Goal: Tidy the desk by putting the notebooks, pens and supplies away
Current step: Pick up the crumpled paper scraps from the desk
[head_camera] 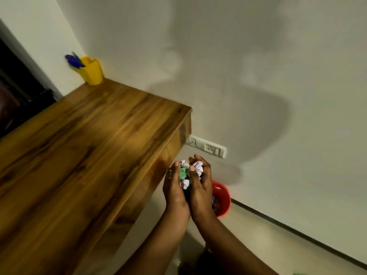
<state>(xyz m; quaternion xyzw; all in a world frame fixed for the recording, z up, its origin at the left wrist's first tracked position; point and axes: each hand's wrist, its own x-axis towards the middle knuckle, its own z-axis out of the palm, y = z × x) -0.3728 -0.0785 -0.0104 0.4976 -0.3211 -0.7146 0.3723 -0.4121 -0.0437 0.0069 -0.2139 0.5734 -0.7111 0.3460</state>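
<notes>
My left hand (174, 192) and my right hand (201, 190) are cupped together beside the right end of the wooden desk (85, 147). Between them they hold a bundle of crumpled paper balls (186, 173), white and green. The hands hover above and just left of a red bin (223, 197) that stands on the floor by the wall. A yellow pen holder (91, 70) with blue pens (73, 60) in it stands at the desk's far corner against the wall.
A white wall socket plate (207, 148) sits low on the wall just past the desk's end. A dark opening (17, 92) lies left of the desk. The light floor (278, 243) runs along a dark skirting line on the right.
</notes>
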